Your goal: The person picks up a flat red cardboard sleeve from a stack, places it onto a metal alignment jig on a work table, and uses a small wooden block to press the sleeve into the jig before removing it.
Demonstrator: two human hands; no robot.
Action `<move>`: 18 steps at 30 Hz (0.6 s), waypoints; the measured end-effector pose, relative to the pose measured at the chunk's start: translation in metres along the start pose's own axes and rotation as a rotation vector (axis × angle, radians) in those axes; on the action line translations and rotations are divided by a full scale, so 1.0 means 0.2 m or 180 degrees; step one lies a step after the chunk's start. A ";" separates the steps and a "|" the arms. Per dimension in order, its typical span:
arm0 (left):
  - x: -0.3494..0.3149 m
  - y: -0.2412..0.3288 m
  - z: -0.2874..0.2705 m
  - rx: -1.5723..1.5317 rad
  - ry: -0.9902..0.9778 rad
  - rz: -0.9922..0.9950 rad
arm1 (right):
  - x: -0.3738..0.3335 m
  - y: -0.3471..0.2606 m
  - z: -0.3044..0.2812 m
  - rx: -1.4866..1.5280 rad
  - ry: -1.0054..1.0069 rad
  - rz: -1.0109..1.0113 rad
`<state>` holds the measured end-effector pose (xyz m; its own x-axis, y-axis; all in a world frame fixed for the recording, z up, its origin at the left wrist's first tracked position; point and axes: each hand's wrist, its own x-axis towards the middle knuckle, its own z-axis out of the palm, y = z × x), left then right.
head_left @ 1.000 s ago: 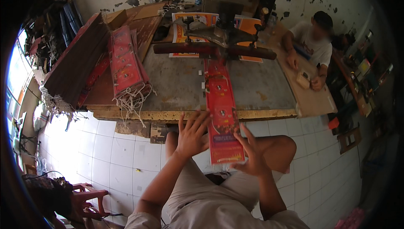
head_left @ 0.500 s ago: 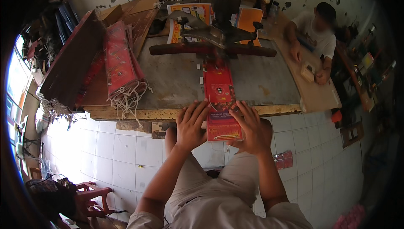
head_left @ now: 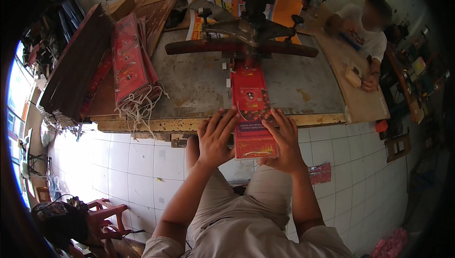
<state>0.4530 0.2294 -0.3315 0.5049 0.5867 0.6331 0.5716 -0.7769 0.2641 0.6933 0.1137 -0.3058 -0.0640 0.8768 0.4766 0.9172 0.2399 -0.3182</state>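
A long stack of red printed paper bags (head_left: 251, 101) lies on the grey metal bed of a press (head_left: 199, 82), its far end under the dark machine head and wooden bar (head_left: 241, 47). Its near end hangs over the table's front edge. My left hand (head_left: 215, 137) presses flat with spread fingers on the stack's left side. My right hand (head_left: 284, 139) holds the stack's right edge near the overhanging end. Both forearms rise from my lap.
A bundle of red bags with loose strings (head_left: 130, 63) lies at the table's left beside dark boards (head_left: 71, 73). A seated person (head_left: 367, 25) works at a wooden bench (head_left: 355, 82) on the right. White tiled floor (head_left: 128, 163), a red stool (head_left: 106, 215), a red scrap (head_left: 321, 172).
The red stack has slid further under the machine head, away from me, so less of it hangs over the edge. Both hands followed it forward.
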 end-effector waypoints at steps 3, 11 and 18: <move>0.00 -0.01 0.01 0.0221 -0.0011 0.0059 | 0.00 0.01 0.00 0.0032 0.0033 -0.0008; 0.00 0.00 0.02 0.0198 0.0026 0.0024 | 0.00 0.02 0.00 0.0145 0.0038 0.0006; 0.01 0.02 0.00 0.0053 0.0067 0.0000 | -0.01 0.02 0.01 0.0162 0.0025 0.0003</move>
<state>0.4562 0.2279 -0.3280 0.4914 0.5816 0.6483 0.5823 -0.7729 0.2520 0.6967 0.1142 -0.3093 -0.0598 0.8738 0.4825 0.8960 0.2601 -0.3598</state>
